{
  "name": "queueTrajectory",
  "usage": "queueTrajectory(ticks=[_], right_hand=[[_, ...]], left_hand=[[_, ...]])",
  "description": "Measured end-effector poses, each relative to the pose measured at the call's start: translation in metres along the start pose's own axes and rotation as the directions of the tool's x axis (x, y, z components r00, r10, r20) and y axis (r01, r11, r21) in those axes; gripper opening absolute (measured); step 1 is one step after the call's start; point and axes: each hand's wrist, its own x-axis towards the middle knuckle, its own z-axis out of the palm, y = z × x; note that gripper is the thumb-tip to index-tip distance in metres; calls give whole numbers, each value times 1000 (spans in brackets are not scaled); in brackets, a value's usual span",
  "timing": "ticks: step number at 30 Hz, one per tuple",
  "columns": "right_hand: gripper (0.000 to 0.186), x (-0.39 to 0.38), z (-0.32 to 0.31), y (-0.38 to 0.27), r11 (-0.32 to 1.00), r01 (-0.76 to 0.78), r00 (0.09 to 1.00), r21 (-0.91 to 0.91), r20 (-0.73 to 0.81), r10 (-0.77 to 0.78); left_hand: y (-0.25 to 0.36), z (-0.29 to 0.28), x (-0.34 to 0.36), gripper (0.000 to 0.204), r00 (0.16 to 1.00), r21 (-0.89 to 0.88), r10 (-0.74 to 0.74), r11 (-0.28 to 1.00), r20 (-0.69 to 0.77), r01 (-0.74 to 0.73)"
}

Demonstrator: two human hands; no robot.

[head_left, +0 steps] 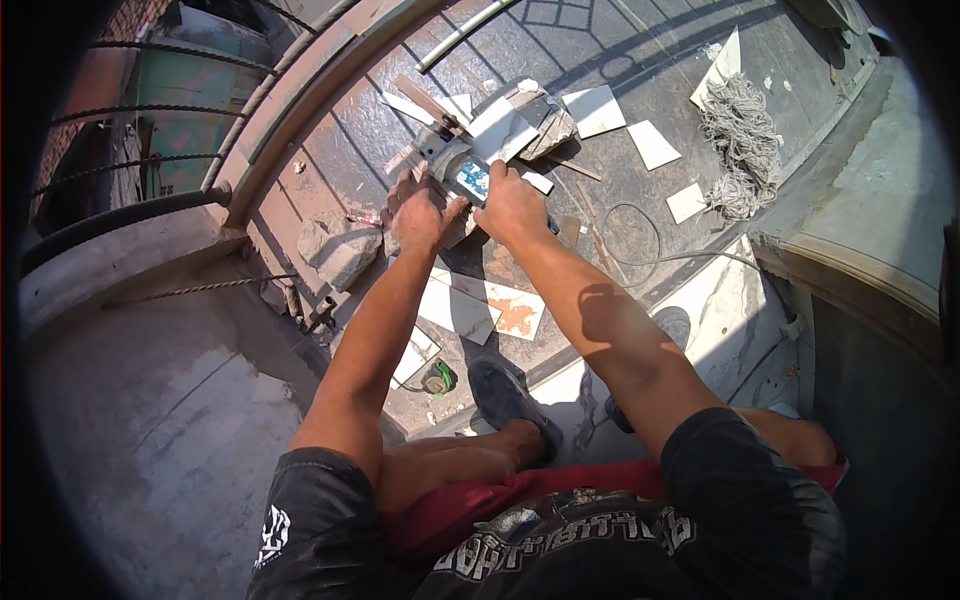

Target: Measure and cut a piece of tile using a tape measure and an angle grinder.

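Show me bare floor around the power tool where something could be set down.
Widest: the dark floor beyond the tile pieces, between the white pipe and the stringy grey bundle. Another, shadow-striped and mostly bare, lies between the railing curb and the left hand. Crowded: around the power tool in the right hand, with tile pieces and a rubble chunk nearby.

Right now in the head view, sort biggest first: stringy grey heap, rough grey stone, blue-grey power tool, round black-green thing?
Stringy grey heap
Rough grey stone and blue-grey power tool: unsure, right hand's fingers hide part
Round black-green thing
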Motion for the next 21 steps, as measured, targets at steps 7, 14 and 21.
queueTrajectory(ticks=[7, 14, 21], right_hand=[[67, -2, 3, 4, 1000, 1, 1000, 1, -9, -1], [56, -4, 6, 3, 1000, 0, 1000, 30, -7, 0], [62, -4, 9, 9, 1000, 6, 999, 1, -38, -6]], left_hand=[[3, -4, -2, 95, 1000, 5, -11, 1000, 14, 11], [0, -6, -2, 95, 1000, 2, -19, 1000, 14, 19], [1, -3, 0, 95, 1000, 2, -3, 1000, 19, 3]])
